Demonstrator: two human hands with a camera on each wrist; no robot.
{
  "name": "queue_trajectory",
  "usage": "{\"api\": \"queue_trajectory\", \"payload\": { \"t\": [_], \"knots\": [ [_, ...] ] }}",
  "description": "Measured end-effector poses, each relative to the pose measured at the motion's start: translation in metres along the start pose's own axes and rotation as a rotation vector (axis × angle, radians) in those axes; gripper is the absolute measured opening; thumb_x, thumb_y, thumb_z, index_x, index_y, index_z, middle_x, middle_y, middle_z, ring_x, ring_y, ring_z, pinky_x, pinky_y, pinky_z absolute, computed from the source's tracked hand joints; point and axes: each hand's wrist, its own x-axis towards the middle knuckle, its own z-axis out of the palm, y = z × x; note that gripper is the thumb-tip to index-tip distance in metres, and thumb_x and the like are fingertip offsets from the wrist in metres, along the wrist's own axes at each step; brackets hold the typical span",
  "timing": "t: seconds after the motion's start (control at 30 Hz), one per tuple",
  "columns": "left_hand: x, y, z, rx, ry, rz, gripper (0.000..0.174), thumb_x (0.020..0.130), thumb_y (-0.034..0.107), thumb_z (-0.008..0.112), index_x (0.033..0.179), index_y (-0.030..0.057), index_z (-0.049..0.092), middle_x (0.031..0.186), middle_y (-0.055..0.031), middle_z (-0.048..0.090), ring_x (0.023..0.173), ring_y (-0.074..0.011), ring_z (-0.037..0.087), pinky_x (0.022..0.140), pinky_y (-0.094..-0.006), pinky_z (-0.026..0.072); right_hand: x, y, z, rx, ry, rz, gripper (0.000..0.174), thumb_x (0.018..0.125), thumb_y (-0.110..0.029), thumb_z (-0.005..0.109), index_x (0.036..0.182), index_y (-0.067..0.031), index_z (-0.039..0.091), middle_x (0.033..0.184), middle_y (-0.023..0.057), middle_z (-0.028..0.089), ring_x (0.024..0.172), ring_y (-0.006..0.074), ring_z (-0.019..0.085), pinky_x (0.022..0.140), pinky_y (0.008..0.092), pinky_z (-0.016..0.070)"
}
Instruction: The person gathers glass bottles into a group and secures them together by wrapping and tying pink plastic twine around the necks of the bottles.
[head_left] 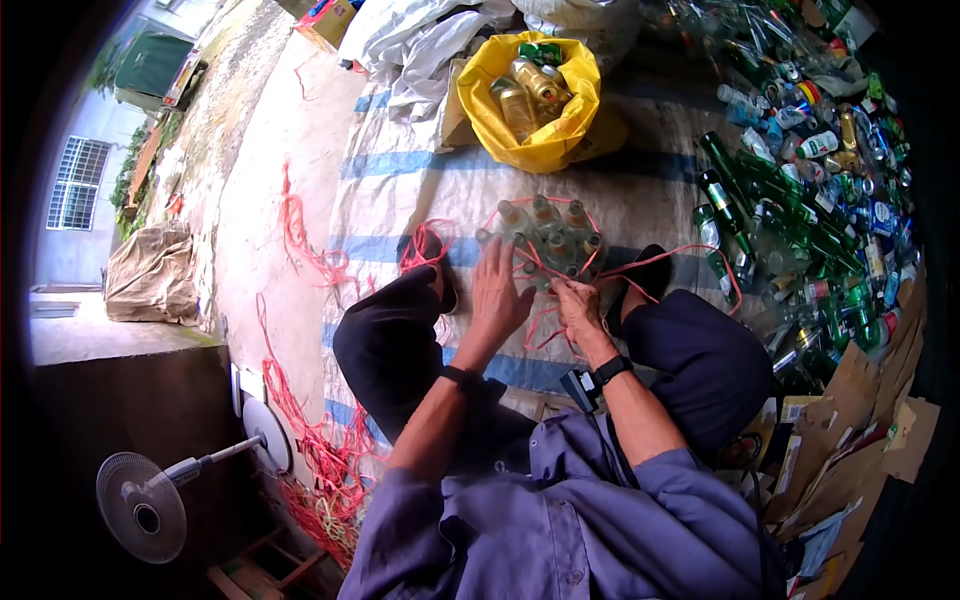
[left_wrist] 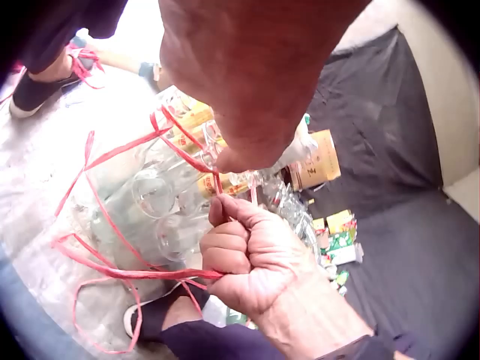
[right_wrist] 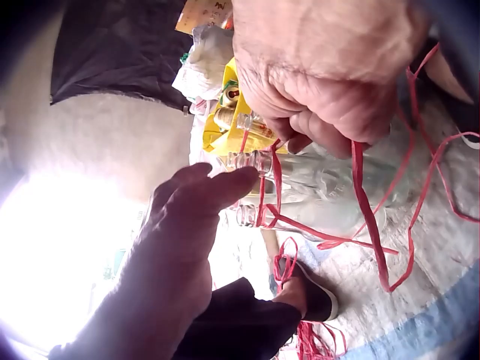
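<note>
The step in hand looks like tying a cluster of clear bottles (head_left: 557, 243) with red string (left_wrist: 157, 274). The right hand (head_left: 578, 312) has its fingers curled round the string; the left hand (head_left: 497, 298) has its fingers nearly straight beside the bottle necks. The cluster stands just ahead of both hands' fingers, on one striped sheet (head_left: 390, 200). The next move seems to call for drawing the string snug without tipping the bottles. Counted, there are at least seven bottles (the fingers hide some, so I cannot give a full tally) and one yellow bag (head_left: 530, 155) beyond the fingers, holding at least three cans (head_left: 515, 108).
</note>
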Motion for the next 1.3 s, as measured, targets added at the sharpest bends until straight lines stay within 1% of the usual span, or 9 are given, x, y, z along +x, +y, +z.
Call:
{"api": "queue_trajectory", "payload": {
  "t": [0.07, 0.3, 0.57, 0.7, 0.77, 0.93, 1.1, 1.17, 1.3],
  "knots": [
    [0.011, 0.004, 0.002, 0.088, -0.102, 0.094, 0.09, 0.071, 0.023, 0.078, 0.146, 0.0007, 0.032, 0.153, -0.0289, 0.022, 0.141, -0.044, 0.026, 0.114, -0.0512, 0.0238, 0.002, 0.005, 0.001, 0.04, -0.019, -0.003, 0.023, 0.083, -0.025, 0.065, 0.079, -0.0018, 0.067, 0.054, -0.0022, 0.046, 0.039, 0.0071, 0.032, 0.038, 0.0284, 0.0237],
    [0.039, -0.011, 0.039, 0.019, -0.151, 0.096, 0.088, 0.072, 0.02, 0.075, 0.143, -0.0089, 0.031, 0.149, -0.0342, 0.027, 0.137, -0.0463, 0.033, 0.111, -0.0472, 0.0305, -0.004, -0.004, -0.002, 0.02, -0.008, 0.015, 0.025, 0.082, -0.026, 0.066, 0.074, -0.0021, 0.066, 0.055, -0.0018, 0.048, 0.042, 0.0076, 0.032, 0.04, 0.0304, 0.0231],
    [0.039, 0.003, 0.044, -0.054, 0.008, 0.118, 0.059, 0.081, 0.003, 0.06, 0.133, -0.0101, 0.036, 0.14, -0.0371, 0.034, 0.118, -0.0535, 0.046, 0.099, -0.0529, 0.0414, 0.004, 0.004, -0.011, -0.146, -0.018, -0.103, 0.034, 0.082, -0.026, 0.064, 0.085, 0.0073, 0.07, 0.069, 0.0059, 0.065, 0.067, 0.0137, 0.056, 0.066, 0.0301, 0.0453],
    [0.038, 0.007, 0.044, -0.029, 0.013, 0.1, 0.059, 0.081, 0.002, 0.059, 0.134, -0.0099, 0.035, 0.142, -0.0375, 0.032, 0.123, -0.0547, 0.042, 0.103, -0.0524, 0.039, 0.008, 0.015, -0.012, -0.17, -0.012, -0.149, 0.034, 0.083, -0.026, 0.063, 0.082, 0.0073, 0.07, 0.07, 0.0057, 0.065, 0.067, 0.0125, 0.056, 0.066, 0.0291, 0.0452],
    [0.038, 0.003, 0.049, -0.001, 0.003, 0.084, 0.065, 0.078, 0.003, 0.064, 0.136, -0.0101, 0.036, 0.144, -0.0368, 0.032, 0.127, -0.0524, 0.04, 0.105, -0.0505, 0.0385, 0.011, 0.016, -0.012, -0.226, 0.067, -0.3, 0.035, 0.084, -0.028, 0.06, 0.076, 0.0054, 0.068, 0.062, 0.0195, 0.064, 0.056, 0.0246, 0.063, 0.061, 0.0376, 0.0487],
    [0.037, -0.005, 0.054, 0.03, 0.027, 0.099, 0.072, 0.074, 0.005, 0.07, 0.136, -0.0096, 0.038, 0.146, -0.0358, 0.032, 0.132, -0.0499, 0.039, 0.106, -0.0487, 0.0388, 0.005, 0.002, -0.023, -0.307, 0.035, -0.289, 0.036, 0.082, -0.028, 0.062, 0.074, 0.0064, 0.066, 0.062, 0.0204, 0.063, 0.054, 0.0258, 0.062, 0.059, 0.0379, 0.048],
    [0.035, -0.004, 0.045, -0.139, -0.076, 0.016, 0.063, 0.071, 0.008, 0.075, 0.13, 0.0009, 0.053, 0.14, -0.0294, 0.04, 0.124, -0.047, 0.047, 0.103, -0.0472, 0.0422, -0.004, -0.005, -0.034, -0.369, 0.033, -0.253, 0.035, 0.083, -0.028, 0.064, 0.072, 0.0058, 0.065, 0.06, 0.0212, 0.06, 0.053, 0.0273, 0.061, 0.057, 0.0388, 0.0468],
    [0.033, -0.008, 0.047, -0.118, -0.091, 0.016, 0.061, 0.071, 0.009, 0.075, 0.128, 0.0046, 0.055, 0.14, -0.0272, 0.04, 0.123, -0.045, 0.049, 0.102, -0.0472, 0.0429, 0.0, 0.004, -0.033, -0.481, 0.073, -0.467, 0.035, 0.084, -0.028, 0.064, 0.07, 0.0053, 0.064, 0.061, 0.0225, 0.059, 0.053, 0.0293, 0.061, 0.055, 0.0403, 0.0453],
    [0.026, -0.007, 0.048, 0.031, -0.079, 0.078, 0.061, 0.07, 0.013, 0.074, 0.129, 0.0131, 0.057, 0.14, -0.0234, 0.038, 0.121, -0.0388, 0.051, 0.099, -0.0471, 0.0429, -0.004, 0.0, -0.036, -0.492, 0.065, -0.465, 0.035, 0.084, -0.026, 0.064, 0.069, 0.0051, 0.062, 0.062, 0.0237, 0.058, 0.055, 0.0325, 0.061, 0.054, 0.042, 0.045]
  ]
}}
